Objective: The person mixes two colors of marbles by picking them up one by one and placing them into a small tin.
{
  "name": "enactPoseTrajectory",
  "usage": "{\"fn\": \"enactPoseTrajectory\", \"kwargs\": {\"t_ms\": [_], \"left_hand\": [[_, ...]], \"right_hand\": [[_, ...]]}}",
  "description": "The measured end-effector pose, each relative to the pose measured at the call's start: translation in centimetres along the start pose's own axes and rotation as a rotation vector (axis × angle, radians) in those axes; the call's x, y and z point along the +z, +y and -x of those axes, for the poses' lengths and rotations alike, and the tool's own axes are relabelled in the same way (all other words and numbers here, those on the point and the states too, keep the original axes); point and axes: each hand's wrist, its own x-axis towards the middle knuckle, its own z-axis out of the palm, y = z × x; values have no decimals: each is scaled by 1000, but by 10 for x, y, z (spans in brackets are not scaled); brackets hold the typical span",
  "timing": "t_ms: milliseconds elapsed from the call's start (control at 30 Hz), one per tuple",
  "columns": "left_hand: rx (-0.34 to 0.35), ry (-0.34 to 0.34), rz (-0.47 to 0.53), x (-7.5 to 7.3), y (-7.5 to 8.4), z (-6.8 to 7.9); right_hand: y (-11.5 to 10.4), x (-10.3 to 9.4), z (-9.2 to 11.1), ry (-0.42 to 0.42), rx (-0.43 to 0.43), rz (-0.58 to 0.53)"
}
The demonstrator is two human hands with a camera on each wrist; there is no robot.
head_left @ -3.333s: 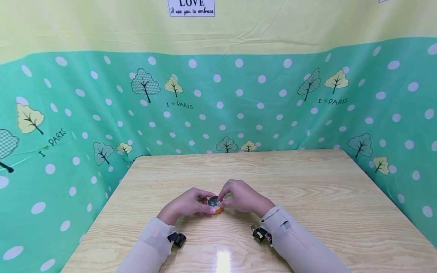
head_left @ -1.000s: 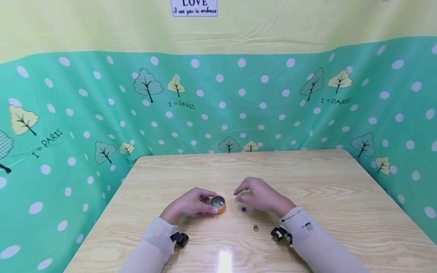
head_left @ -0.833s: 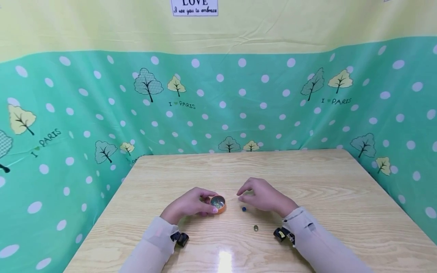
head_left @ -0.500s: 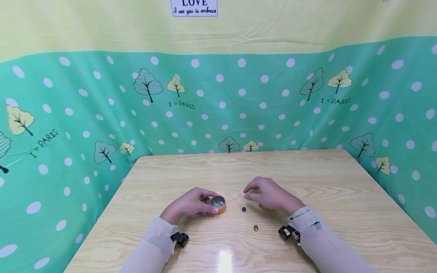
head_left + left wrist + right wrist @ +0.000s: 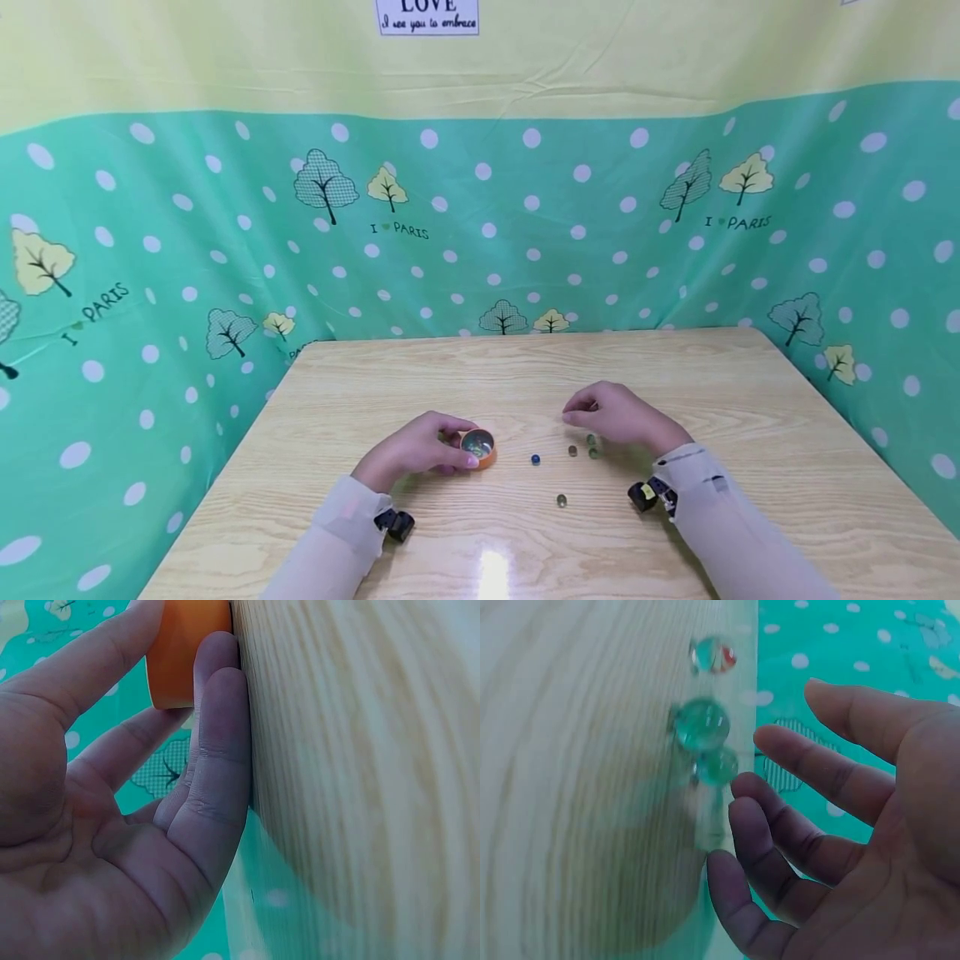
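Observation:
My left hand grips a small orange bowl between thumb and fingers, keeping it on the table. Small greenish contents show inside, too small to make out. In the left wrist view the bowl's orange wall meets the fingers. My right hand hovers just over the table to the right, its fingers loosely bent and holding nothing. Close beside it lie two green marbles and a brownish one. A blue marble lies nearer the bowl. In the right wrist view, a clear marble with red appears beyond the green marbles.
Another olive marble sits closer to the front of the wooden table. A green polka-dot curtain encloses the table at the back and both sides. A small black camera is strapped at each wrist.
My right hand has left the bowl and moved rightward, and marbles now lie exposed on the table beneath and behind it. My left hand stays on the bowl.

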Motion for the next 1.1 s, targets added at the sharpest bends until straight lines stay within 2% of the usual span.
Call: {"fn": "enactPoseTrajectory", "kwargs": {"t_ms": [67, 367, 567, 833, 1100], "left_hand": [[3, -4, -2, 0, 0, 0], [-3, 5, -4, 0, 0, -1], [-6, 14, -10, 1, 1, 0], [9, 1, -19, 1, -1, 0], [9, 8, -28, 0, 0, -1]], "right_hand": [[6, -2, -1, -9, 18, -20], [27, -10, -2, -48, 2, -99], [34, -13, -2, -90, -35, -88], [40, -17, 0, -159, -89, -86], [38, -19, 0, -168, -93, -93]]}}
